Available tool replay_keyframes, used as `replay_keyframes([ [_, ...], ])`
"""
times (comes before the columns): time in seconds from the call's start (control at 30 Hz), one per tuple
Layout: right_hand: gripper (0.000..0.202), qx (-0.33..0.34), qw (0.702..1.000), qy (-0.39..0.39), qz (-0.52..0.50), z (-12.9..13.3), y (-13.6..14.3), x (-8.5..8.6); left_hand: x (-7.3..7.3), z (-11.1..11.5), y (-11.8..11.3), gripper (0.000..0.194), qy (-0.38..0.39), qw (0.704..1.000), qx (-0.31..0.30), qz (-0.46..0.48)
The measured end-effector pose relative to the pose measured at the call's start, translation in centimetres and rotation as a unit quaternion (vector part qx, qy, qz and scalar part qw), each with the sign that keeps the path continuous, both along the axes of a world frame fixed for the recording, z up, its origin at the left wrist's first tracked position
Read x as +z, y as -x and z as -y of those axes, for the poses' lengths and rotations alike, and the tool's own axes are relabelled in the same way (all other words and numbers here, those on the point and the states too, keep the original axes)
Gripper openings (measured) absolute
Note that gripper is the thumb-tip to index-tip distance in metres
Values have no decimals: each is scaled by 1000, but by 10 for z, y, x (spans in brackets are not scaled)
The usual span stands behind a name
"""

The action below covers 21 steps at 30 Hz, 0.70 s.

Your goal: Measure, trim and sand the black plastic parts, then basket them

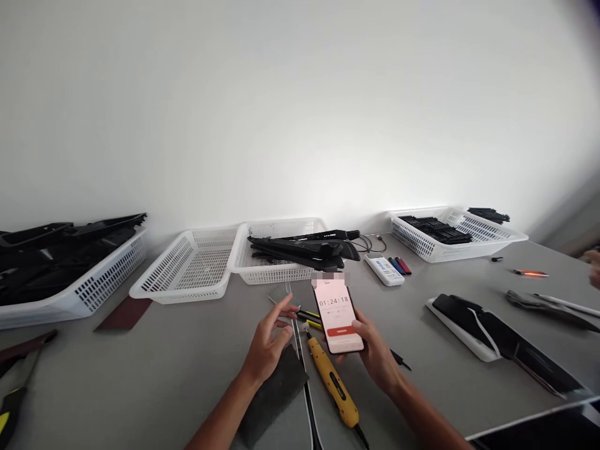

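Note:
My right hand (375,353) holds a smartphone (337,315) upright above the grey table (164,375); its screen shows a timer and a red button. My left hand (269,340) hovers just left of the phone with fingers spread, holding nothing. Under the hands lie a yellow-handled tool (334,382), a dark grey pad (276,394) and a thin black-and-white strip (302,369).
Several white baskets line the back: one full of black parts (70,269), an empty one (190,265), one with long black pieces (281,250), another far right (450,234). A black-and-white part (487,331) lies at right. Another person's hand (594,265) shows at the right edge.

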State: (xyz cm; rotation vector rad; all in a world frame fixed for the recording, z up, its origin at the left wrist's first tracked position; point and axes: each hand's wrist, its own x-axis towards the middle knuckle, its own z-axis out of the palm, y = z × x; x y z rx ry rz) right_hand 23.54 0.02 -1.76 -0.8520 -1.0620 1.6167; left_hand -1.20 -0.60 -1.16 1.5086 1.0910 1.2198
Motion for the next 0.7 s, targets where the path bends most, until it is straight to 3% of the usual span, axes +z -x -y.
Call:
replay_keyframes([
  [0.1,71,2,999,35,39,14,-8,-4,-1,4,-6,64,-32,999,-7,-30],
  [0.27,57,31,998,34,49,26,4,0,-7,5,-10,64,-70,993,-15,-89],
  [0.5,58,14,998,53,24,1,28,11,-3,6,-7,51,-100,989,-14,-110],
  [0.7,67,112,993,-2,-49,-19,42,16,-7,7,-7,70,-45,998,24,-42],
])
